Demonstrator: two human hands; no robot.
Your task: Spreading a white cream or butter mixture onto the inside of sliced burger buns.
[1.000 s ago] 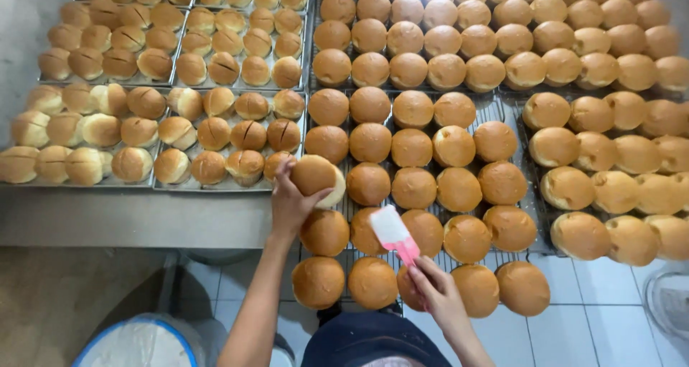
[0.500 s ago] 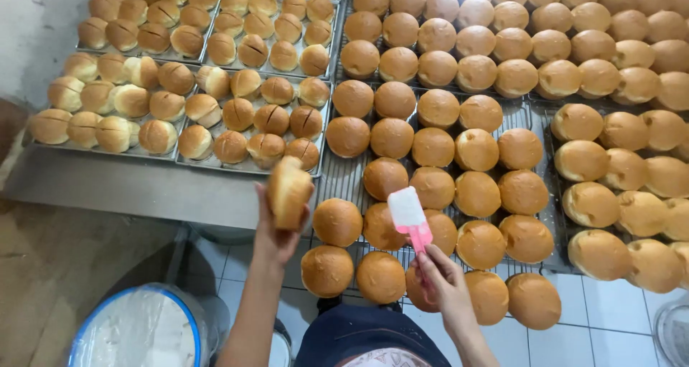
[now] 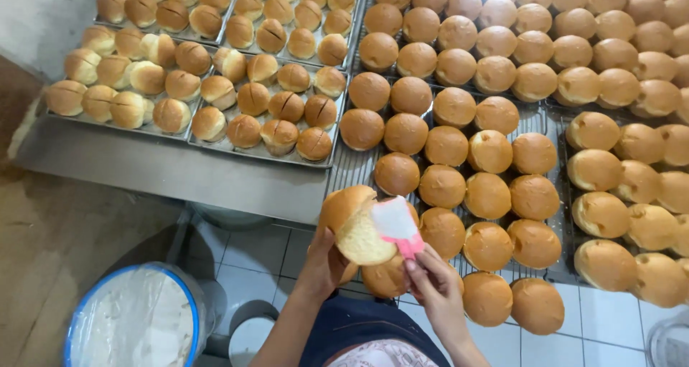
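Spreading across the top of the view, the steel worktop (image 3: 179, 173) carries two metal trays (image 3: 215, 141) of small slashed rolls (image 3: 252, 98) on the left, and a wire cooling rack (image 3: 352, 167) crowded with round golden buns (image 3: 488, 151) runs from the middle to the right. Below the worktop's edge the tiled floor (image 3: 258, 256) shows, with a blue-rimmed tub (image 3: 133, 317) of white filling at the lower left.

Half a second ago the left hand held one bun upright and whole beside the rack, and the spatula hovered apart from it over the rack. Now that split bun (image 3: 355, 223) has been brought nearer the body and turned so that its pale cut inside faces up. The left hand (image 3: 326, 263) is curled closed around its underside, thumb up along the brown crust. The right hand (image 3: 434, 284) has come across to meet it, fingers pinched tight on the pink handle of a small spatula (image 3: 397, 227), whose white blade now lies against the bun's open crumb. The camera has also drifted closer and lower, so the trays sit higher in the view than before. The buns on the rack and the rolls on the trays lie as they did.
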